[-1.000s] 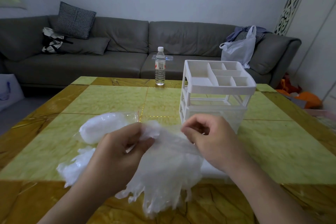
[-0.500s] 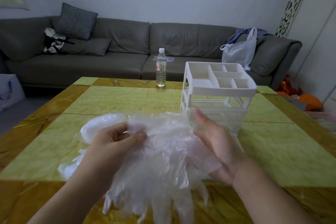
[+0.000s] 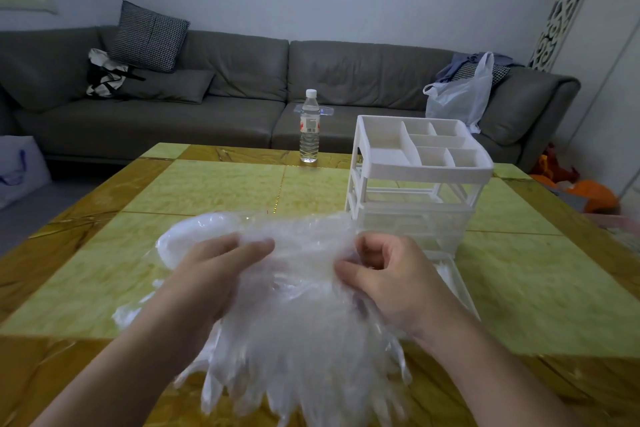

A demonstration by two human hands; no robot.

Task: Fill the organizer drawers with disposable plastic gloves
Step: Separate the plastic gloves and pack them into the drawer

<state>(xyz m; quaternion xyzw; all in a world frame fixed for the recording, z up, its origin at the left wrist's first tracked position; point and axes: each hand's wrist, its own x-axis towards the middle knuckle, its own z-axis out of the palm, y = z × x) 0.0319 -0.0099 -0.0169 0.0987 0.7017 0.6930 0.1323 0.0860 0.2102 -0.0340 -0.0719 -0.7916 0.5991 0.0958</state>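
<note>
Gloves [image 3: 304, 333] hang bunched above the table [image 3: 214, 184], near the organizer [image 3: 415, 177]; left hand [image 3: 211, 281] and right hand [image 3: 391, 274] both pinch the bunch; bottle [image 3: 309, 126] label writing is unreadable.

Both forearms reach in from the bottom edge and converge at mid-frame. The left hand [image 3: 207, 274] lies back-up, its fingers and thumb pinched together on thin plastic film. The right hand [image 3: 388, 274] sits level with it — fingers curled inward, thumb pressed against them, gripping the same film.
</note>
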